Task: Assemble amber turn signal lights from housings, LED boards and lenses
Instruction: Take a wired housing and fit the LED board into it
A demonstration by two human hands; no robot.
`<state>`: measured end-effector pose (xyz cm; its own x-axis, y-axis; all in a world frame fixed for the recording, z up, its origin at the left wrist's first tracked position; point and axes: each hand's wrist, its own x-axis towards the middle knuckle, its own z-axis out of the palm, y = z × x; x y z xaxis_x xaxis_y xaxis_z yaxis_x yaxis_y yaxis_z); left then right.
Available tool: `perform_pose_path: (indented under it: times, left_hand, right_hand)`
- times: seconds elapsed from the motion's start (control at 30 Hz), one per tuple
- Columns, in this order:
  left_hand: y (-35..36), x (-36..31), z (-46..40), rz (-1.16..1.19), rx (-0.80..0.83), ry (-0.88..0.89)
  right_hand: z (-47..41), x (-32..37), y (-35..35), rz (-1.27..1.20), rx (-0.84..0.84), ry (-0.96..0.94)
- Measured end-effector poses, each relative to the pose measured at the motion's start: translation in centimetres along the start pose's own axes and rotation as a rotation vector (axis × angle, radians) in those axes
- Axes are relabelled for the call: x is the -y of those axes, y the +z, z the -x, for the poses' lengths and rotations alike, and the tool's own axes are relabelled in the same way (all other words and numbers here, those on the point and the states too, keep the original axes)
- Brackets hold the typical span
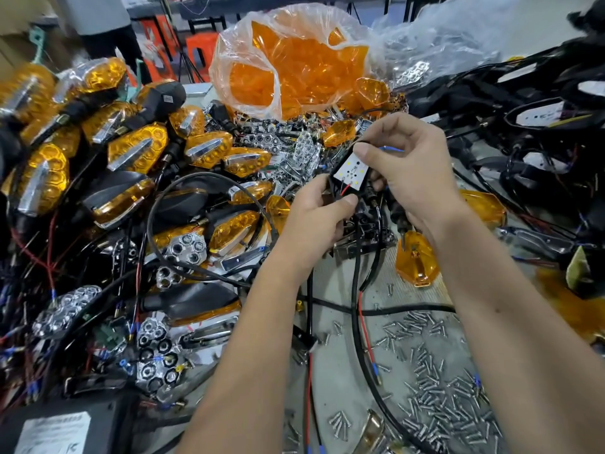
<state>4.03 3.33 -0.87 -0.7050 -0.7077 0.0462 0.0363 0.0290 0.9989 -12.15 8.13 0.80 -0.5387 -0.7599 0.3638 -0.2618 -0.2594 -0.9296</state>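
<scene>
A black housing [334, 182] with a white LED board [349, 170] in it is held up over the middle of the table. My left hand [314, 221] grips the housing from below, thumb near the red wire at its lower end. My right hand [409, 165] holds its upper end, thumb pressing on the top of the board. A black cable with red and blue leads [360, 290] hangs from the housing. One loose amber lens [415, 257] lies just right of my hands.
Finished amber lights [137, 152] are piled at the left over chrome reflectors [183, 247]. A clear bag of amber lenses [288, 67] stands at the back. Black housings with wires [540, 132] fill the right. Several screws [435, 362] are scattered at the front right.
</scene>
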Motion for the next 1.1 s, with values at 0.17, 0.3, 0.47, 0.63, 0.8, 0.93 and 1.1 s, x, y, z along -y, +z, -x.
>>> perform_pose_path:
  times: [0.17, 0.3, 0.47, 0.63, 0.8, 0.93, 1.1]
  left_hand:
    - [-0.18, 0.32, 0.02, -0.086, -0.045, 0.112]
    - [-0.19, 0.40, 0.00, -0.152, -0.062, 0.148]
    - [-0.01, 0.33, -0.06, -0.144, -0.077, 0.144]
    - [0.04, 0.45, -0.10, -0.092, -0.062, 0.136]
    - [0.10, 0.26, 0.04, -0.037, -0.042, 0.110]
    - [0.16, 0.25, -0.04, -0.111, -0.060, 0.121]
    - [0.05, 0.38, -0.19, -0.135, -0.072, 0.123]
  right_hand:
    - [0.09, 0.22, -0.10, -0.135, 0.142, 0.121]
    - [0.16, 0.49, -0.10, -0.133, 0.159, 0.068]
    - [0.24, 0.61, -0.02, -0.104, 0.200, 0.005]
    - [0.14, 0.55, 0.00, -0.151, 0.232, -0.004]
    - [0.05, 0.42, 0.08, -0.136, 0.205, -0.019]
    - [0.03, 0.56, 0.02, -0.097, 0.184, -0.029]
    - [0.13, 0.67, 0.27, -0.058, 0.154, -0.056]
